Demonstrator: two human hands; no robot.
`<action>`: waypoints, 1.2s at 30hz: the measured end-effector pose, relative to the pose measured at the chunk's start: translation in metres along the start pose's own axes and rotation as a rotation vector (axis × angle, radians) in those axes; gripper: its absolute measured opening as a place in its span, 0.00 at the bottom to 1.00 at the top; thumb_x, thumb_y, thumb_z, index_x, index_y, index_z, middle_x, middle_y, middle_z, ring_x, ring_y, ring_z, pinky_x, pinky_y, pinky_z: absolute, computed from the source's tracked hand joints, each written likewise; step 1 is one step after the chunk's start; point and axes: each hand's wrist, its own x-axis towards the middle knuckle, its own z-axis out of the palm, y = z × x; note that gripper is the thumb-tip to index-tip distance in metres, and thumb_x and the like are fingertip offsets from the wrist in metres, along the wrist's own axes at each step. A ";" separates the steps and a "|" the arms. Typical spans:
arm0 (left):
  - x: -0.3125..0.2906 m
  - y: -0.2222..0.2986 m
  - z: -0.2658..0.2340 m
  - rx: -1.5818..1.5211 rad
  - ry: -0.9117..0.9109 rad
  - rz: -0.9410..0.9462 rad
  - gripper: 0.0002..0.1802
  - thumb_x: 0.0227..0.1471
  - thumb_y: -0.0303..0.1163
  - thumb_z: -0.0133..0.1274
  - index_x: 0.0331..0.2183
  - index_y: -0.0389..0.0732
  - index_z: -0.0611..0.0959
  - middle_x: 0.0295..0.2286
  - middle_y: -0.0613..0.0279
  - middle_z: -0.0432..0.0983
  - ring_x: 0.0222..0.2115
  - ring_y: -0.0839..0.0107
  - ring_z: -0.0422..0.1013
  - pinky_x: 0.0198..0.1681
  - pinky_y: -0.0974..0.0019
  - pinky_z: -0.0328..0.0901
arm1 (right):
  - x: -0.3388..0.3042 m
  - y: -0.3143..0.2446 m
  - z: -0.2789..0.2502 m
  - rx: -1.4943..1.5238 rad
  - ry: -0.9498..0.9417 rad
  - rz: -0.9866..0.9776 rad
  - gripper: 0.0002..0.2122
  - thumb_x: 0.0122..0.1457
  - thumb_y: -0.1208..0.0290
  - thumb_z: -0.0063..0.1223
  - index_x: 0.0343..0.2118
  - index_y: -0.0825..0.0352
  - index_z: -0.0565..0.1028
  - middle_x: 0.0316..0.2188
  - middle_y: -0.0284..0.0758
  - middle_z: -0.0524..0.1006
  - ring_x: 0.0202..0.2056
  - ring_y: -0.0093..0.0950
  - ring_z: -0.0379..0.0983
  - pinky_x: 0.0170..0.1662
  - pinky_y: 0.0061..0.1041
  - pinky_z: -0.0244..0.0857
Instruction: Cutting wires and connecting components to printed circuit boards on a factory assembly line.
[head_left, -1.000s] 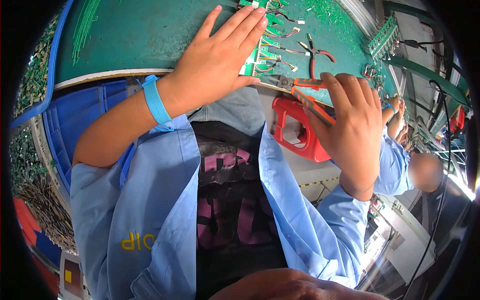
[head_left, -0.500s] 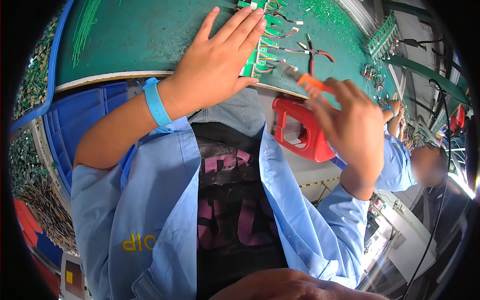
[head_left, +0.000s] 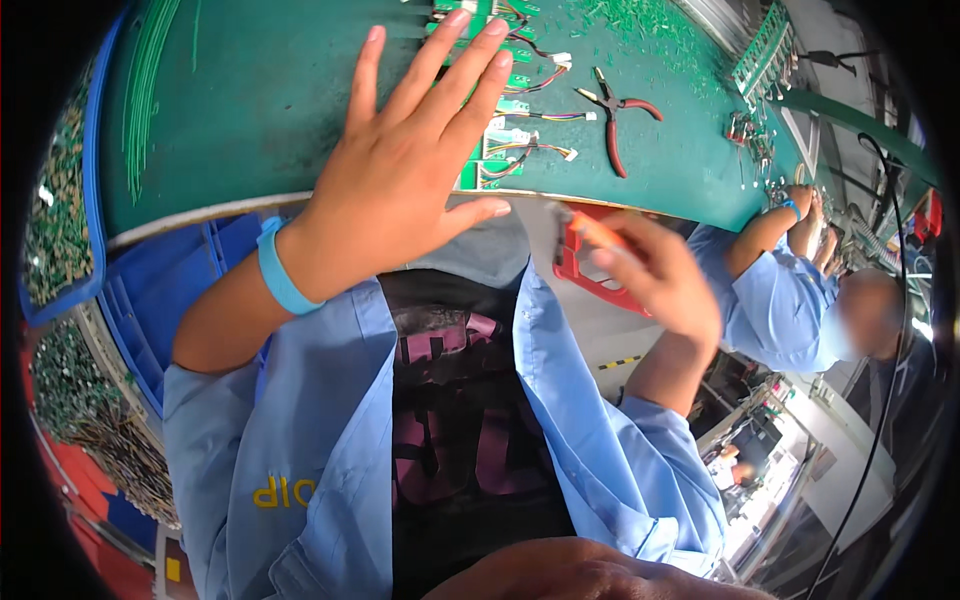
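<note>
My left hand (head_left: 405, 160), with a blue band at its wrist, is stretched flat with fingers spread. Its fingertips reach over a strip of green circuit boards (head_left: 490, 165), partly hiding it. Short bundles of coloured wires with white connectors (head_left: 562, 62) stick out from the strip's right side. In my right hand (head_left: 665, 280) is an orange-handled tool (head_left: 597, 232), held near the table's front edge. Motion blurs its tip, so its exact kind is unclear. Diagonal cutters (head_left: 612, 105) with red handles lie with jaws apart, right of the boards.
Thin green strips (head_left: 150, 110) lie at the table's left; green scraps (head_left: 650, 35) are scattered at the back. A red plastic stool (head_left: 575, 262) stands below the edge. Blue bins (head_left: 160, 290) are at left. A co-worker's arm (head_left: 765, 240) is at right.
My right hand and the orange tool have moved left and nearer to me. My left hand has shifted left and nearer, with fingers spread wider. The whole view has shifted somewhat.
</note>
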 end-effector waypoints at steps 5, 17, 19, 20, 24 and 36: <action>0.010 0.002 0.002 0.007 -0.112 -0.020 0.60 0.51 0.51 0.69 0.76 0.38 0.61 0.78 0.51 0.50 0.79 0.49 0.43 0.77 0.28 0.35 | 0.020 0.005 0.051 0.381 0.008 0.086 0.16 0.74 0.62 0.57 0.53 0.71 0.77 0.35 0.34 0.81 0.33 0.24 0.75 0.38 0.23 0.70; 0.022 -0.001 -0.009 -0.084 -0.279 -0.035 0.56 0.48 0.46 0.71 0.72 0.39 0.67 0.76 0.52 0.55 0.77 0.50 0.50 0.76 0.39 0.45 | 0.041 -0.013 0.073 0.969 0.038 0.003 0.18 0.79 0.61 0.49 0.59 0.72 0.73 0.38 0.36 0.79 0.33 0.24 0.75 0.35 0.20 0.69; 0.025 -0.002 -0.013 -0.094 -0.282 -0.047 0.55 0.48 0.45 0.72 0.72 0.40 0.67 0.75 0.52 0.56 0.76 0.50 0.51 0.76 0.39 0.46 | 0.046 -0.017 0.063 0.942 0.004 0.036 0.17 0.78 0.61 0.49 0.59 0.71 0.73 0.37 0.35 0.78 0.33 0.23 0.75 0.36 0.21 0.70; 0.026 -0.001 -0.013 -0.109 -0.280 -0.052 0.54 0.47 0.44 0.73 0.71 0.40 0.68 0.75 0.52 0.57 0.76 0.50 0.51 0.75 0.39 0.47 | 0.047 -0.019 0.056 0.909 -0.020 0.069 0.17 0.78 0.61 0.50 0.58 0.70 0.73 0.37 0.34 0.78 0.33 0.22 0.74 0.37 0.21 0.70; 0.028 -0.001 -0.012 -0.165 -0.261 -0.065 0.52 0.44 0.42 0.74 0.68 0.41 0.71 0.75 0.52 0.58 0.75 0.50 0.53 0.74 0.40 0.49 | 0.049 -0.023 0.048 0.811 -0.037 0.110 0.17 0.78 0.62 0.51 0.60 0.70 0.72 0.38 0.33 0.77 0.35 0.22 0.73 0.39 0.22 0.70; 0.020 -0.006 0.000 -0.355 -0.151 -0.075 0.43 0.37 0.32 0.78 0.54 0.43 0.73 0.74 0.49 0.60 0.75 0.42 0.52 0.74 0.39 0.50 | 0.046 -0.031 0.052 0.735 0.027 0.054 0.19 0.79 0.64 0.45 0.63 0.73 0.72 0.45 0.40 0.78 0.41 0.26 0.73 0.44 0.24 0.69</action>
